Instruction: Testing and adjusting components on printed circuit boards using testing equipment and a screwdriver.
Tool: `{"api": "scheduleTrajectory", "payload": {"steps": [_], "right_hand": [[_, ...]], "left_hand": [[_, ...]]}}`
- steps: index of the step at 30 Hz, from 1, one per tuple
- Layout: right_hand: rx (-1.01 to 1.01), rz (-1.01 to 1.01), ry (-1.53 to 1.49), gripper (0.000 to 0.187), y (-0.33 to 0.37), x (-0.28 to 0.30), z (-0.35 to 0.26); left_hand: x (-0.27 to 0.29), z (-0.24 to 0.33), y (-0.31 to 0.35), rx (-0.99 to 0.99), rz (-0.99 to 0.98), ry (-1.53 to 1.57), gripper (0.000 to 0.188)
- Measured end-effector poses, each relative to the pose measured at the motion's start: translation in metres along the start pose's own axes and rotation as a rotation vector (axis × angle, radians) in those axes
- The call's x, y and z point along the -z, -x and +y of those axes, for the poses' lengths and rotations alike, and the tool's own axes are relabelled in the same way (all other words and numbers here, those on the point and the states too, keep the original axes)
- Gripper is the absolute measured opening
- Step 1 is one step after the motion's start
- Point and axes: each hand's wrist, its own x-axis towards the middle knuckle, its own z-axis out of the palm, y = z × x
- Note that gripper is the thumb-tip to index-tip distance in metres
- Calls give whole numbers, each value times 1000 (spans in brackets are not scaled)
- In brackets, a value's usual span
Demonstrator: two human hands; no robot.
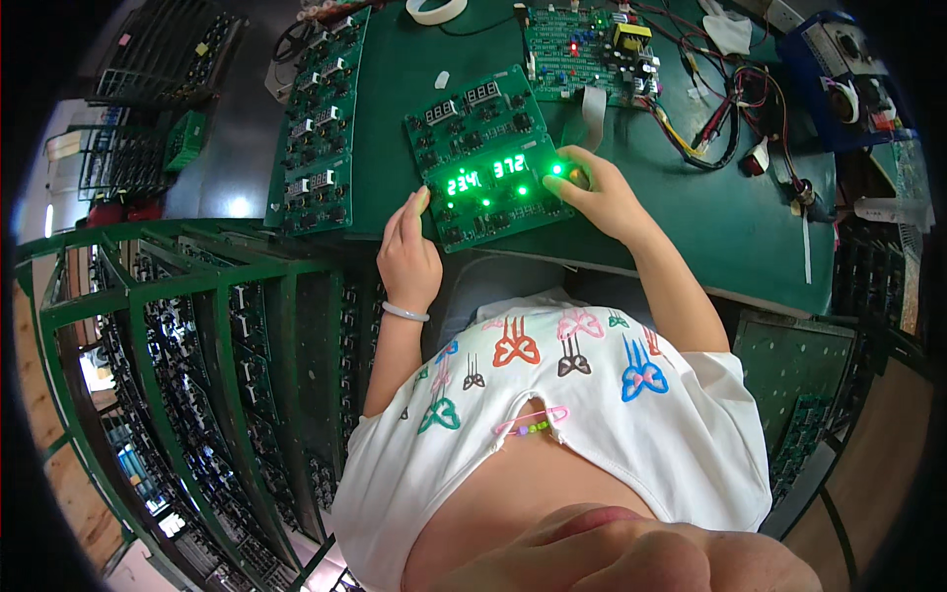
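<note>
left hand: the left hand (pixel 410 259) grips the near left edge of the circuit panel (pixel 473 148), thumb at its rim.
right hand: the right hand (pixel 604 202) touches the panel's right edge, thumb and forefinger narrowly apart — cannot tell whether they pinch the panel or a part beside it.
circuit panel: green, slightly slanted, at the near edge of the green surface (pixel 720 237), between the 2 hands.
digits: 2 groups glow green mid-panel; 2 groups beyond them are unlit.
left of panel: another panel (pixel 321 123) of joined boards, well apart.
beyond panel: a tape roll (pixel 436 10) and a larger board (pixel 564 47) with 1 red light.
far right: tangled wires (pixel 730 123) near a blue device (pixel 838 74).
lower left: a green rack (pixel 178 296) holding many boards.
</note>
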Motion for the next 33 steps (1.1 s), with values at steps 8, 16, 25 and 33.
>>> {"api": "scheduleTrajectory", "payload": {"steps": [8,16,25,33], "right_hand": [[4,478,333,19,44,84,2],[-408,736,776,37,74,185,48],[-186,667,866,21,55,192,81],[-21,767,519,31,48,130,31]], "left_hand": [[15,-2,-9,7,-20,100,47],[9,43,-44,-268,-47,194,37],[-13,63,-57,-362,-220,52,75],[-15,62,-55,-352,-202,107,86]]}}
